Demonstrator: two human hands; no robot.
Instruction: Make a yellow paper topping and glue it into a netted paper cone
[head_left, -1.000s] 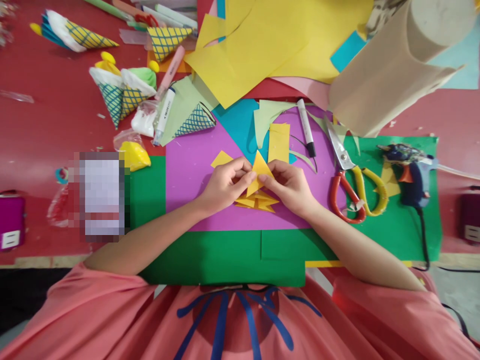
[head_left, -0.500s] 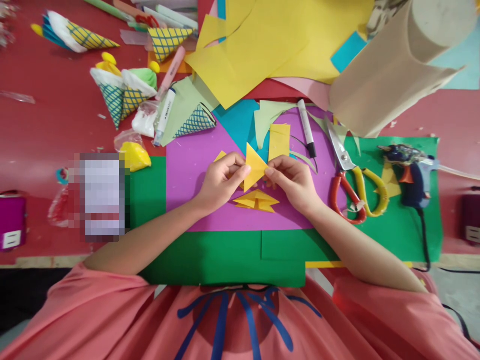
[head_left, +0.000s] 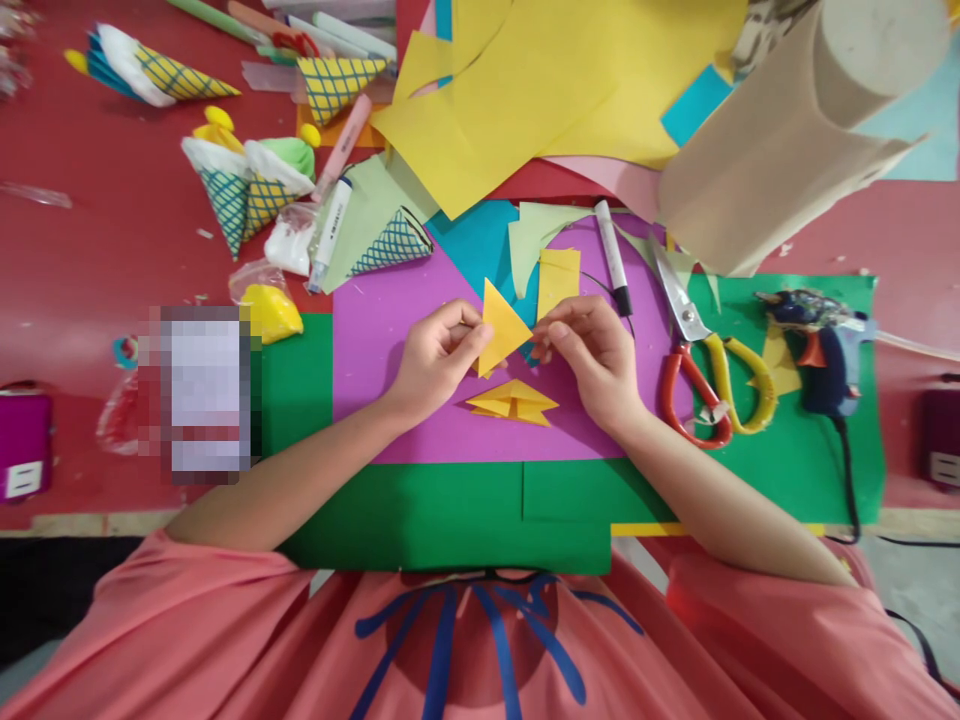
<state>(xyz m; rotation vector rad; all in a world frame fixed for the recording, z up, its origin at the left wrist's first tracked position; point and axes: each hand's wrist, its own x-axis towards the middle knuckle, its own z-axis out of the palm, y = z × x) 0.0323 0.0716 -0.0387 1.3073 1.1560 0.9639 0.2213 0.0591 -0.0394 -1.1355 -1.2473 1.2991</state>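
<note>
Left hand (head_left: 435, 355) and right hand (head_left: 589, 360) meeting over purple sheet (head_left: 390, 340), each pinching one side of a folded yellow paper triangle (head_left: 501, 328). Left fingers curled nearly closed, thumb and forefinger clamped on triangle's left edge; right thumb and forefinger nipped on its right corner, remaining fingers loosely bent. Triangle held clear of the sheet, apex pointing away from the body, tilted slightly; two-sided grip probably to keep the folds from springing apart.

Just below the hands, flat on purple sheet: small stack of folded yellow pieces (head_left: 514, 402), similar shape, near but not touching held triangle. Placement close to the body likely for easy reach.

Beyond the hands: yellow paper rectangle (head_left: 559, 280), black-tipped marker (head_left: 613, 255), pale green offcuts (head_left: 529, 235). To the right, on green sheet (head_left: 795, 450): scissors (head_left: 701, 355) with red and yellow handles, blades closed, tips pointing away; blue glue gun (head_left: 814, 340), cord trailing toward table edge. Both within right hand's range, well apart from triangle.

Far left, on red table (head_left: 97, 230): paper cones (head_left: 244, 190) with lattice pattern, white and green filling on top. Large yellow sheets (head_left: 525, 90) and tan roll (head_left: 780, 130) at far edge.
</note>
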